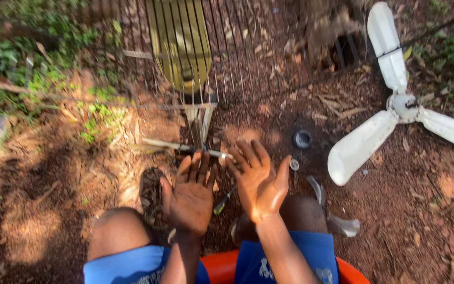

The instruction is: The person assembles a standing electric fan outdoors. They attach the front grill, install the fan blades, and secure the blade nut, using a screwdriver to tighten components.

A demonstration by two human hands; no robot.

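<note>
Left hand (190,197), right hand (258,181) spread flat, fingers apart, holding nothing. Small black cap (302,139) loose beyond right hand, near fan blade (403,105); could roll, possibly vanish into leaf litter.

white three-blade fan propeller (403,108) lies on red dirt, right of frame | small dark round cap (302,139) centre | wire fan grille (227,47) top centre | green weeds (38,58) upper left | dry leaves scattered

One head-worn camera looks steeply down, close over the person's knees; red dirt ground (405,221) fills the view
</note>
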